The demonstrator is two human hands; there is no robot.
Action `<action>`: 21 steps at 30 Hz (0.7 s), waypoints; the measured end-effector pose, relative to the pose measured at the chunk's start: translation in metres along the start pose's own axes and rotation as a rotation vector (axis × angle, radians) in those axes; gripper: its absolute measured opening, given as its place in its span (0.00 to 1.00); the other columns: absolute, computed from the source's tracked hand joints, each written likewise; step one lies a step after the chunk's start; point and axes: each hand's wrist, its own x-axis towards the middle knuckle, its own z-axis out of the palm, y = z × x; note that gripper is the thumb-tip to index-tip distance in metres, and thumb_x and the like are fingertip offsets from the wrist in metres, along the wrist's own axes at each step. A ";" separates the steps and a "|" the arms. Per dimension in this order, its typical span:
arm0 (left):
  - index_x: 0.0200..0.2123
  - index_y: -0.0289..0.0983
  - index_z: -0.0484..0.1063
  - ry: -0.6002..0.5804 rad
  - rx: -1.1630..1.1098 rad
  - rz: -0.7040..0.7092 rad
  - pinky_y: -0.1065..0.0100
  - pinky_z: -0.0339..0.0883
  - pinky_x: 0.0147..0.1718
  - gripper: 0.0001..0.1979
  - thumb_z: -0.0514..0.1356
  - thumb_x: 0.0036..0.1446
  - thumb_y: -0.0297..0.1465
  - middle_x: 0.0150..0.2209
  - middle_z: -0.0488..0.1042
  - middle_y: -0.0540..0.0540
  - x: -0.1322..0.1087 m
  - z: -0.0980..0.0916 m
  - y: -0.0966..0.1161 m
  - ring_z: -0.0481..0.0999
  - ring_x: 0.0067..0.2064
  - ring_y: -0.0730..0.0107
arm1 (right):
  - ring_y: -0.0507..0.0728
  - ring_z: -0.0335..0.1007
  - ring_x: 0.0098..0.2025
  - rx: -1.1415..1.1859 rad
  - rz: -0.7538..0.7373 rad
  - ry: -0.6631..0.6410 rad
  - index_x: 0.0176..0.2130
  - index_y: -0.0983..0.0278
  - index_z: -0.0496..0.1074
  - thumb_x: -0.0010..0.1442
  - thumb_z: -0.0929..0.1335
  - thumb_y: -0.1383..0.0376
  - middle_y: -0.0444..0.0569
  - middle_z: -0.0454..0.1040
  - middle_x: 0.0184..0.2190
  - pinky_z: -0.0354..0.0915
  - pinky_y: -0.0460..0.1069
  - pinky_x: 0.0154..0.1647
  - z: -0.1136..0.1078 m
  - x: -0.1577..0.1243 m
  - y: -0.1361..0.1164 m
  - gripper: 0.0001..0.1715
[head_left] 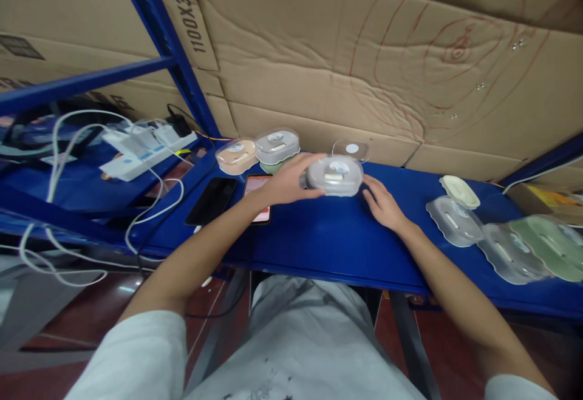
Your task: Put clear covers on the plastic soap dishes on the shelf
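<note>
A grey lidded plastic box (334, 175) is held by the left hand (289, 180), with the fingers curled around its left end, just above the blue worktop (319, 236). The right hand (382, 203) is laid flat and open on the worktop, just beside the box's right end, holding nothing. Two phones (212, 200) are seen near the left wrist.
</note>
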 end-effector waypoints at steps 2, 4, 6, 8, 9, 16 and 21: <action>0.71 0.41 0.62 0.126 0.079 -0.052 0.47 0.61 0.70 0.42 0.73 0.58 0.43 0.68 0.69 0.36 0.002 -0.006 -0.002 0.68 0.70 0.46 | 0.68 0.53 0.78 -0.106 -0.034 -0.087 0.76 0.54 0.58 0.77 0.56 0.48 0.55 0.62 0.75 0.53 0.73 0.77 0.006 0.002 0.004 0.35; 0.71 0.40 0.61 0.172 0.153 -0.104 0.46 0.61 0.70 0.42 0.73 0.59 0.41 0.67 0.69 0.35 0.003 -0.006 -0.005 0.68 0.70 0.45 | 0.70 0.53 0.78 -0.198 -0.050 -0.147 0.77 0.53 0.56 0.77 0.58 0.47 0.56 0.60 0.76 0.52 0.75 0.75 0.010 0.003 0.001 0.36; 0.70 0.39 0.61 0.153 0.208 -0.157 0.44 0.62 0.69 0.41 0.73 0.59 0.39 0.65 0.69 0.34 0.002 -0.002 -0.009 0.68 0.69 0.43 | 0.72 0.59 0.74 -0.279 -0.064 -0.142 0.75 0.54 0.59 0.77 0.59 0.48 0.58 0.65 0.73 0.53 0.75 0.73 0.010 0.002 -0.007 0.35; 0.70 0.37 0.61 0.139 0.237 -0.216 0.43 0.62 0.69 0.40 0.72 0.59 0.39 0.64 0.69 0.32 0.000 0.004 -0.012 0.68 0.69 0.41 | 0.72 0.66 0.68 -0.346 -0.080 -0.102 0.70 0.57 0.68 0.77 0.59 0.48 0.60 0.72 0.67 0.55 0.73 0.70 0.005 0.000 -0.015 0.31; 0.70 0.36 0.61 0.137 0.242 -0.244 0.43 0.62 0.69 0.40 0.72 0.60 0.39 0.64 0.69 0.31 -0.001 0.006 -0.014 0.68 0.69 0.40 | 0.71 0.67 0.65 -0.374 -0.085 -0.084 0.66 0.58 0.72 0.77 0.59 0.49 0.60 0.75 0.63 0.56 0.72 0.68 0.001 -0.002 -0.017 0.29; 0.68 0.34 0.61 0.185 0.335 -0.310 0.35 0.56 0.71 0.38 0.69 0.60 0.38 0.73 0.55 0.24 -0.003 0.010 -0.013 0.55 0.75 0.29 | 0.71 0.72 0.62 -0.587 0.286 0.047 0.51 0.62 0.81 0.77 0.60 0.54 0.61 0.78 0.59 0.58 0.70 0.65 -0.071 0.010 0.014 0.24; 0.67 0.39 0.64 0.169 0.369 -0.185 0.31 0.50 0.71 0.29 0.63 0.63 0.33 0.76 0.55 0.30 -0.002 0.011 -0.003 0.55 0.76 0.30 | 0.71 0.77 0.56 -0.716 0.649 0.065 0.51 0.75 0.80 0.77 0.64 0.56 0.73 0.79 0.50 0.67 0.67 0.57 -0.141 0.039 0.063 0.26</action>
